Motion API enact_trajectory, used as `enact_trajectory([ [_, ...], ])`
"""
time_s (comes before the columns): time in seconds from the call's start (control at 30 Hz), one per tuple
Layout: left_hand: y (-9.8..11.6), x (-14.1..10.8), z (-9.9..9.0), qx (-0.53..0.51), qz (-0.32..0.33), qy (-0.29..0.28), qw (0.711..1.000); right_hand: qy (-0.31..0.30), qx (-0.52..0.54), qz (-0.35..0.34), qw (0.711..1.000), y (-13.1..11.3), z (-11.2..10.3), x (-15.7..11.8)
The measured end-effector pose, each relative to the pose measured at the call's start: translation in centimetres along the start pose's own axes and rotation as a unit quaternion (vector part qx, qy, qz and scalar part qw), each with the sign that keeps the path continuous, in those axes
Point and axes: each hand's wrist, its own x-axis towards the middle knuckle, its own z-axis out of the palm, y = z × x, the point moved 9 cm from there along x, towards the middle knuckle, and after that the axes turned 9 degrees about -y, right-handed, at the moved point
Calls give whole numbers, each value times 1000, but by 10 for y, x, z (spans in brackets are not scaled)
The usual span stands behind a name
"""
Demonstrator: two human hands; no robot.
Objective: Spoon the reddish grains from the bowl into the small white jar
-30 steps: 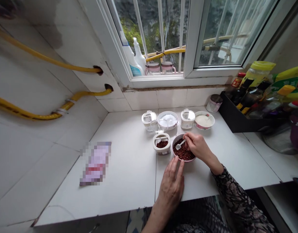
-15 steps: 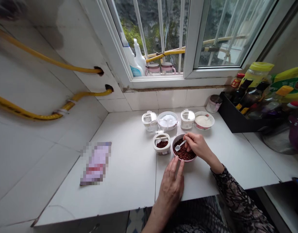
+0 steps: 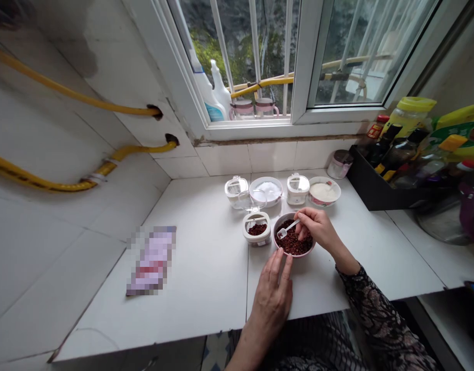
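Observation:
My right hand pinches the handle of a small white spoon over a pink-rimmed bowl. Dark red-brown grains, perhaps peppercorns, fill the bowl, and a few bits show in the spoon's scoop. My left hand lies with fingers stretched out, its fingertips at the near rim of the bowl. Just left of the bowl stands a seasoning jar with a cream rim and its clear lid raised; some of the same dark grains are inside.
Behind stand two more white-lidded jars, a bowl of white powder and a bowl of pale grains. A black box of bottles stands at the right. A blurred purple packet lies on the left of the white counter.
The spoon has turned and lifted slightly, and its scoop now shows dark bits. My right hand has shifted a little to the right. My left hand stays at the rim.

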Motion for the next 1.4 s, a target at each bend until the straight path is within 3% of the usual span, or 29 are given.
enact_trajectory([
  [0.33,0,0,0,0,0,17,1000,26,-102,-46,993,-10,-2,-3],
  [0.83,0,-1,1,-5,2,8,1000,43,-153,-70,985,-17,-4,-4],
  [1.2,-1,-1,2,-5,-1,1,1000,40,-31,-35,998,-4,-10,0],
  [1.4,0,1,0,-1,4,16,1000,72,-6,-91,993,-26,-3,-3],
])
